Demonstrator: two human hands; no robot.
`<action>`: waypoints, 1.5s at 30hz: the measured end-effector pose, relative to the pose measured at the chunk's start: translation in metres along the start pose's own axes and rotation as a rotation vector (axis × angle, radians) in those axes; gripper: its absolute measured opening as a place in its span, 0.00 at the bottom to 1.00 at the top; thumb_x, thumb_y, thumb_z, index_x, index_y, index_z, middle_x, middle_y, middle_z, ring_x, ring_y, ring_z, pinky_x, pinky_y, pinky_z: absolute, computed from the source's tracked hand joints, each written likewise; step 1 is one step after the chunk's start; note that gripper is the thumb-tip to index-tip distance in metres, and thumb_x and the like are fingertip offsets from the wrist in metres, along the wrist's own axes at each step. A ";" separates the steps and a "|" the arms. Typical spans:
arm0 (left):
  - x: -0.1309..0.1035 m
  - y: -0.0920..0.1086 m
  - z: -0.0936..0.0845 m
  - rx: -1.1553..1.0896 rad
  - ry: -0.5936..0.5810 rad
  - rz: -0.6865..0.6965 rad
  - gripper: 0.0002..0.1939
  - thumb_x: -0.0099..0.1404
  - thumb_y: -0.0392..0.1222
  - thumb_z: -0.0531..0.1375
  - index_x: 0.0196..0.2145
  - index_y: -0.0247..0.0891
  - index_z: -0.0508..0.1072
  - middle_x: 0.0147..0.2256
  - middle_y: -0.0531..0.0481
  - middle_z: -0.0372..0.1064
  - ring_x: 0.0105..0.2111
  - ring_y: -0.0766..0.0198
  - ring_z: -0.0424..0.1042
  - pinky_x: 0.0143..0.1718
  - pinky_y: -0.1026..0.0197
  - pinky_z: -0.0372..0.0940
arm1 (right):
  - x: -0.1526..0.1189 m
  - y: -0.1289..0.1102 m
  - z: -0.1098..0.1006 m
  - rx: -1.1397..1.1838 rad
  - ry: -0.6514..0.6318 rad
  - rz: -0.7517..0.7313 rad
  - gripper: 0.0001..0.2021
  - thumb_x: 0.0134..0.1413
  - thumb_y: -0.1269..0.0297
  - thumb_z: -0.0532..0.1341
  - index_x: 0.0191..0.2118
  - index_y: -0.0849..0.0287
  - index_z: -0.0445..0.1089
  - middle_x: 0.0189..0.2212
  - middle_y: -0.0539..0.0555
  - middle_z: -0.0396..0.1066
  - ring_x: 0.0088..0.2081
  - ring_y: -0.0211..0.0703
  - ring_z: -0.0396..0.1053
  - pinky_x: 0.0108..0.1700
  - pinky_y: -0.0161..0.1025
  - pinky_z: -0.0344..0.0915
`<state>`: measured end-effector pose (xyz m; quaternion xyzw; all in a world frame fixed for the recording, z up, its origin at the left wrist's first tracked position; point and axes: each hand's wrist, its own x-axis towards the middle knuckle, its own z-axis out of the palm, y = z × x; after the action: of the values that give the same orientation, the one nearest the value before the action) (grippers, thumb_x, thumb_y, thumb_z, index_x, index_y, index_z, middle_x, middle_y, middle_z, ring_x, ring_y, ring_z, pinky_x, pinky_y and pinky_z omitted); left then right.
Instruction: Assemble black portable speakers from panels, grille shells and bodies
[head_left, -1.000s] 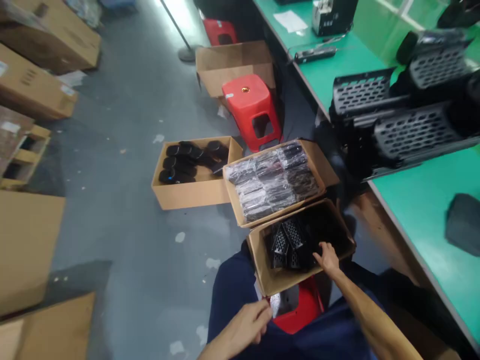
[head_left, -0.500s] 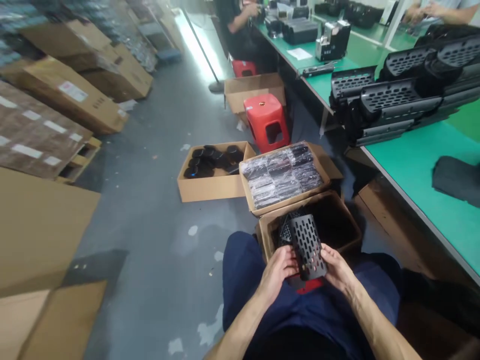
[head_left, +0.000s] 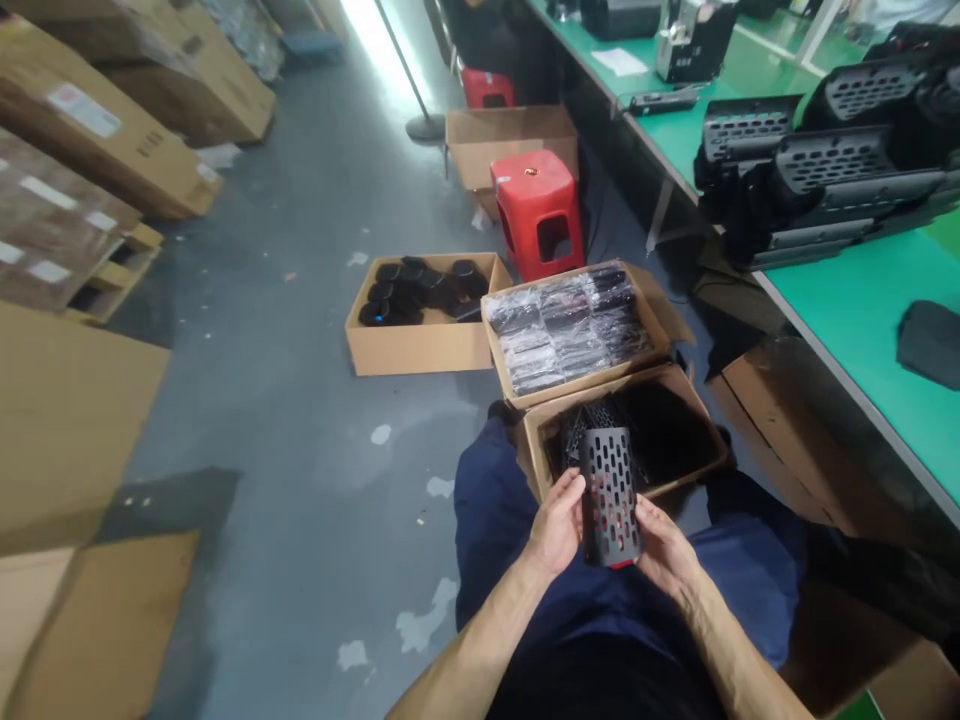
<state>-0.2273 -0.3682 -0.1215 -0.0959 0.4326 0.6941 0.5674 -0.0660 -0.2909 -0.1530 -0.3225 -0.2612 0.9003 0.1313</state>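
Observation:
A black curved cover with rows of slots (head_left: 613, 495) is held upright above my lap, between both hands. My left hand (head_left: 559, 525) grips its left edge, thumb at the front. On the right edge are the closed fingers of my right hand (head_left: 665, 545). Just beyond the cover, an open carton (head_left: 532, 455) holds more black slotted parts. Behind that carton, another box (head_left: 495, 350) is filled with dark pieces wrapped in clear plastic.
A carton of black parts (head_left: 420, 350) stands left of the wrapped pieces. Beyond is a red stool (head_left: 536, 205). At the right, a green table (head_left: 832, 300) bears stacked black slotted housings (head_left: 832, 170). Large cartons (head_left: 112, 110) stand at the far left.
The slotted cover has turned from a tilt to nearly upright. My left hand has shifted up along its left edge. The camera view has moved, with the table now farther right.

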 end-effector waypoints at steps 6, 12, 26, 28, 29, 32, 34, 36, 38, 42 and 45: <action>0.032 0.030 -0.034 -0.063 0.223 0.123 0.19 0.54 0.46 0.75 0.37 0.39 0.72 0.31 0.53 0.77 0.34 0.60 0.79 0.38 0.61 0.73 | 0.104 0.000 -0.047 -0.779 0.525 -0.018 0.26 0.51 0.36 0.63 0.37 0.58 0.72 0.36 0.59 0.76 0.41 0.54 0.75 0.41 0.46 0.71; 0.037 0.049 -0.075 -0.151 0.470 0.149 0.16 0.56 0.40 0.73 0.39 0.38 0.74 0.38 0.48 0.80 0.43 0.56 0.80 0.49 0.56 0.74 | 0.217 0.006 -0.068 -1.126 0.660 0.068 0.11 0.52 0.61 0.66 0.41 0.57 0.73 0.53 0.61 0.70 0.60 0.57 0.63 0.60 0.45 0.59; 0.057 0.038 -0.068 -0.128 0.455 0.185 0.17 0.54 0.44 0.74 0.37 0.38 0.74 0.32 0.52 0.77 0.38 0.58 0.79 0.45 0.58 0.73 | 0.142 -0.034 -0.053 -0.577 0.396 -0.027 0.24 0.61 0.51 0.64 0.59 0.57 0.70 0.40 0.55 0.78 0.38 0.45 0.75 0.38 0.39 0.72; 0.059 0.032 -0.060 -0.125 0.421 0.185 0.17 0.54 0.44 0.74 0.36 0.38 0.74 0.32 0.53 0.77 0.35 0.61 0.78 0.42 0.60 0.72 | 0.111 -0.030 -0.040 -0.152 0.235 0.012 0.26 0.53 0.54 0.72 0.56 0.57 0.72 0.37 0.53 0.79 0.33 0.40 0.75 0.34 0.35 0.71; 0.059 0.028 -0.057 -0.125 0.406 0.181 0.16 0.55 0.44 0.74 0.36 0.38 0.74 0.32 0.53 0.77 0.35 0.62 0.78 0.41 0.61 0.72 | 0.098 -0.027 -0.034 0.014 0.177 0.038 0.27 0.50 0.57 0.75 0.55 0.57 0.74 0.36 0.52 0.79 0.32 0.38 0.75 0.34 0.34 0.71; 0.056 0.017 -0.049 -0.125 0.369 0.182 0.13 0.57 0.42 0.73 0.36 0.38 0.74 0.36 0.51 0.78 0.38 0.63 0.78 0.43 0.63 0.71 | 0.076 -0.017 -0.018 0.218 0.109 0.090 0.24 0.48 0.64 0.78 0.52 0.58 0.76 0.35 0.51 0.80 0.32 0.35 0.76 0.38 0.32 0.73; 0.053 0.012 -0.046 -0.123 0.347 0.184 0.13 0.58 0.42 0.72 0.37 0.38 0.75 0.38 0.52 0.78 0.40 0.63 0.78 0.46 0.63 0.70 | 0.070 -0.012 -0.011 0.250 0.091 0.106 0.24 0.47 0.65 0.78 0.52 0.58 0.77 0.35 0.52 0.81 0.33 0.36 0.77 0.40 0.34 0.74; 0.050 0.007 -0.045 -0.114 0.334 0.192 0.13 0.58 0.42 0.72 0.38 0.39 0.75 0.38 0.52 0.78 0.41 0.63 0.78 0.47 0.62 0.70 | 0.068 -0.007 -0.007 0.252 0.094 0.115 0.24 0.46 0.64 0.78 0.51 0.58 0.78 0.36 0.53 0.81 0.33 0.37 0.77 0.40 0.35 0.74; 0.049 0.005 -0.042 -0.108 0.320 0.210 0.14 0.58 0.45 0.72 0.38 0.39 0.75 0.40 0.50 0.79 0.43 0.61 0.78 0.49 0.61 0.70 | 0.067 -0.001 -0.004 0.215 0.118 0.123 0.24 0.45 0.62 0.79 0.50 0.58 0.78 0.35 0.52 0.81 0.32 0.38 0.76 0.38 0.35 0.73; 0.045 0.002 -0.040 -0.051 0.246 0.214 0.23 0.57 0.54 0.73 0.44 0.37 0.77 0.44 0.44 0.79 0.48 0.52 0.78 0.50 0.54 0.71 | 0.065 0.016 0.002 -0.049 0.177 0.102 0.24 0.46 0.52 0.76 0.49 0.55 0.79 0.32 0.51 0.79 0.28 0.39 0.72 0.34 0.37 0.70; 0.043 0.004 -0.046 0.048 0.286 0.236 0.26 0.51 0.51 0.76 0.44 0.38 0.77 0.41 0.46 0.80 0.43 0.53 0.79 0.48 0.54 0.71 | 0.071 0.021 -0.001 -0.506 0.213 -0.025 0.23 0.52 0.45 0.70 0.48 0.54 0.80 0.39 0.55 0.79 0.38 0.47 0.76 0.42 0.42 0.71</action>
<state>-0.2617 -0.3702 -0.1746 -0.1286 0.5335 0.7247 0.4168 -0.1203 -0.2792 -0.2017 -0.4347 -0.4663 0.7658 0.0845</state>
